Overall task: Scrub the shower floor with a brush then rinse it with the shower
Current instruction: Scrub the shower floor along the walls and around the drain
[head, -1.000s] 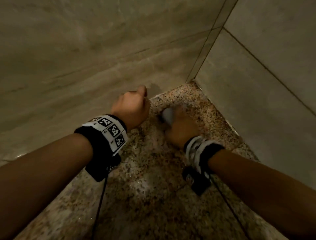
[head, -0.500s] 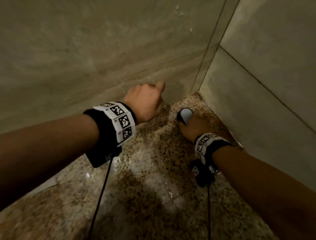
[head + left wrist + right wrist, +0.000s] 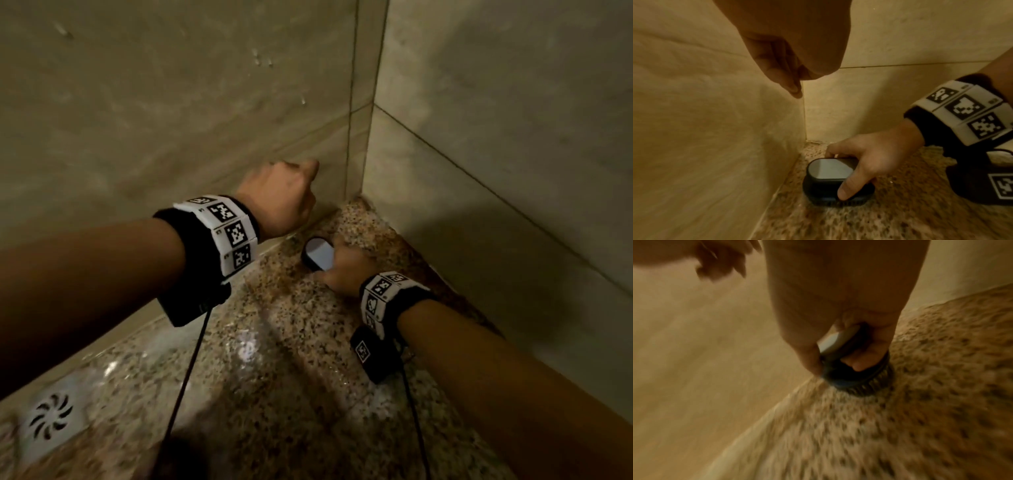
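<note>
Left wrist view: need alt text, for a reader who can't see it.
A right hand grips a dark scrub brush with a pale grey top, bristles down on the speckled shower floor in the corner where two beige tiled walls meet. The left hand hangs above with fingers curled, holding nothing.

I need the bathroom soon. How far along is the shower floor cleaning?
Still scrubbing. The right hand grips the brush, bristles down on the speckled floor by the wall corner. The floor already glistens wet near the drain. Rinsing with the shower remains; no shower head is in view.
</note>
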Demonstrator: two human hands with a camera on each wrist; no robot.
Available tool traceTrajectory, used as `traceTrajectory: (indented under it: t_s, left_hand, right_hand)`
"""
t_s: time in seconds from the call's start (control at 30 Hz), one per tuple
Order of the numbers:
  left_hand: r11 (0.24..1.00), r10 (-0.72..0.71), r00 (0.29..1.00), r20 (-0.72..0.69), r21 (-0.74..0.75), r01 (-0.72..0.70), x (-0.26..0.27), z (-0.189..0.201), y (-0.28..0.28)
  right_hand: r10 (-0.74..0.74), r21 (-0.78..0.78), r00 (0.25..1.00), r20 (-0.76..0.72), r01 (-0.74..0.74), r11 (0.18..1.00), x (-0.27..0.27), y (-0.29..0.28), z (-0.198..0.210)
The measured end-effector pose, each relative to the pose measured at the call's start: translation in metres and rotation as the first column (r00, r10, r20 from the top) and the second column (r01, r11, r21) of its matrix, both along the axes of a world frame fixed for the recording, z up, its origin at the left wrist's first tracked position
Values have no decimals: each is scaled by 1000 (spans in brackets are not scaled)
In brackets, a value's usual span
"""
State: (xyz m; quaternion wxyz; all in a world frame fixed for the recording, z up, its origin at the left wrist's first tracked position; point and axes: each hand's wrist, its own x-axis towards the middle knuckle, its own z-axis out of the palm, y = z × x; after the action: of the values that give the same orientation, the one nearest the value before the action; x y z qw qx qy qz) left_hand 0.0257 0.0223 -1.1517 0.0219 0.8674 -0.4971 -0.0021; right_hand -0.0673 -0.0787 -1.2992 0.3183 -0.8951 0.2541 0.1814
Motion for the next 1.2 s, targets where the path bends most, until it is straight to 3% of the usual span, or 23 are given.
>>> traceTrajectory:
  t_s: [0.1,0.17,0.27,0.37,0.47,0.53,0.57,0.6,0.63,0.7,0.73,0.77,0.83,0.87,0.93,1.0,1.1,1.13,1.2]
  left_hand:
    - [995,-93,996,-16,-26,92,3,-13,-21]
    - [990,-136,990,-30,-46,135,9,-20,-35]
    - [989,-135,985,-104,-66,129,17,-29,-48]
    - [987,-137,984,-112,-98,126,27,-38,-52]
    - [972,-183,976,-114,-169,163,38,-44,-53]
    - [955,-223,970,-94,-223,198,39,-46,-49]
    - [947,-243,967,-76,-233,220,39,-46,-47]
    - [937,-253,966,-49,-263,232,38,-47,-47]
    - [938,-254,964,-74,-263,227,36,-45,-47]
    - [941,-247,957,-150,-272,201,32,-42,-52]
    - [943,-221,959,-177,-288,165,33,-38,-54]
    - [940,-203,959,-197,-313,134,32,-32,-55]
    - [923,-168,956,-238,-378,68,30,-21,-53]
    - [914,-151,955,-255,-404,37,30,-18,-53]
    - [902,-148,949,-278,-432,13,30,-16,-50]
    - [896,-167,941,-294,-443,21,29,-15,-47]
    - [909,-149,931,-332,-417,-3,29,-18,-45]
    - [914,-137,933,-333,-405,-10,30,-18,-46]
    - [922,-118,936,-333,-386,-21,29,-20,-46]
  right_hand:
    - [-35,-49,996,84,39,998,-3,-21,1]
    - [-182,-135,974,132,199,971,0,-45,2]
    - [-437,-209,897,63,440,873,9,-64,2]
    - [-451,-195,881,141,471,860,37,-53,-12]
    - [-246,-288,945,215,302,909,49,-25,-24]
    - [-25,-189,972,232,70,979,28,10,-21]
    - [49,-107,967,252,-22,994,16,18,-22]
    - [91,-122,966,240,-63,991,12,16,-18]
    - [47,-150,966,254,-8,989,18,-3,-21]
    - [-273,-289,948,161,310,906,33,-51,-22]
    - [-363,-324,924,123,383,865,37,-58,-20]
    - [-321,-316,939,121,343,885,36,-53,-21]
    - [-59,-217,994,96,79,973,30,-12,-28]
    - [16,-201,996,90,2,980,26,-1,-28]
    - [-197,-182,972,125,217,959,29,-26,-19]
    - [-341,-307,934,111,359,882,29,-47,-6]
    - [-55,-428,995,89,88,899,3,-22,0]
    - [-28,-431,997,70,55,901,-3,-21,-2]
    - [-116,-497,993,19,110,861,-2,-44,6]
